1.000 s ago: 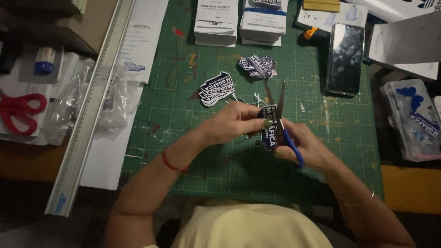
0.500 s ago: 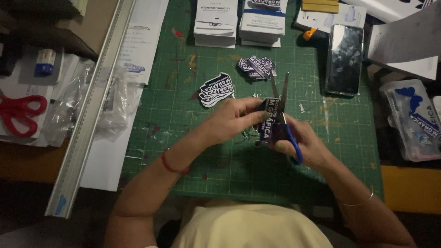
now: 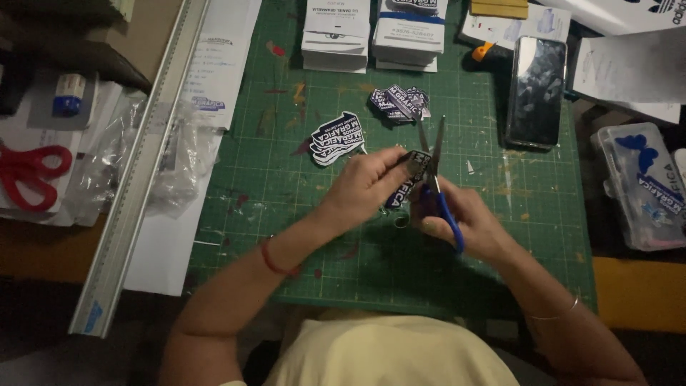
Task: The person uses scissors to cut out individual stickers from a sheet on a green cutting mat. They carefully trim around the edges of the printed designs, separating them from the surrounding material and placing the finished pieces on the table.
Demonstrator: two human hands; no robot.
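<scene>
Over green mat (image 3: 300, 214), scissors (image 3: 434, 168) have risen; both grips stay closed, left on sticker (image 3: 406, 187).

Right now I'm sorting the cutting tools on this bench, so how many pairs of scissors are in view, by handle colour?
Blue-handled scissors, in the right hand: 1
Red-handled scissors, lying at the left edge: 1
Total: 2

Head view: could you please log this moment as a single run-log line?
left hand: holds dark sticker | right hand: blue-handled scissors, blades open at sticker | surface: green cutting mat | nearby: cut sticker pile
</scene>
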